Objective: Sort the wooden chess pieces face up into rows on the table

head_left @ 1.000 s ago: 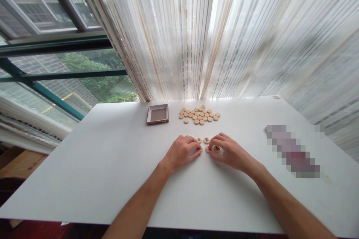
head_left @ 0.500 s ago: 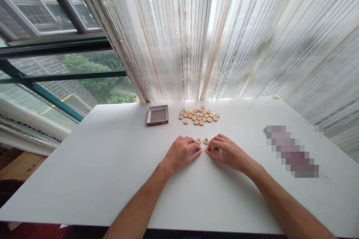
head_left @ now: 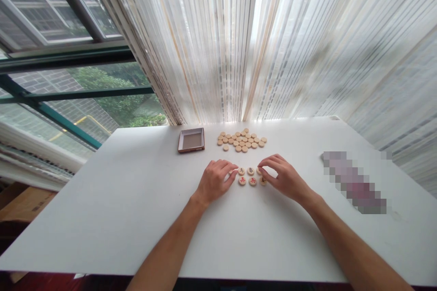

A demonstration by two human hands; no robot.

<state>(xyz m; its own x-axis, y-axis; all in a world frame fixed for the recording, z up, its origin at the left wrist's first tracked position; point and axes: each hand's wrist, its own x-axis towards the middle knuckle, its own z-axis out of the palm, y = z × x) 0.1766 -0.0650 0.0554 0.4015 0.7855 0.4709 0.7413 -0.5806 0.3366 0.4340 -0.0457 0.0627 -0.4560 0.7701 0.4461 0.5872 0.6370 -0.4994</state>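
Box (head_left: 191, 140) shallow, rectangular, pale inner walls, brown bottom. Left hand (head_left: 213, 180) and right hand (head_left: 287, 179) spread, thumbs apart from fingers, beside round, wood-coloured discs (head_left: 242, 181).

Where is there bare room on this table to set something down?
Widest: the white table left of the open box and left hand. Also the front, between the forearms, and the stretch between the right hand and pixelated item. Crowded: mid-table, where blank discs cluster behind lettered discs lying between the hands.
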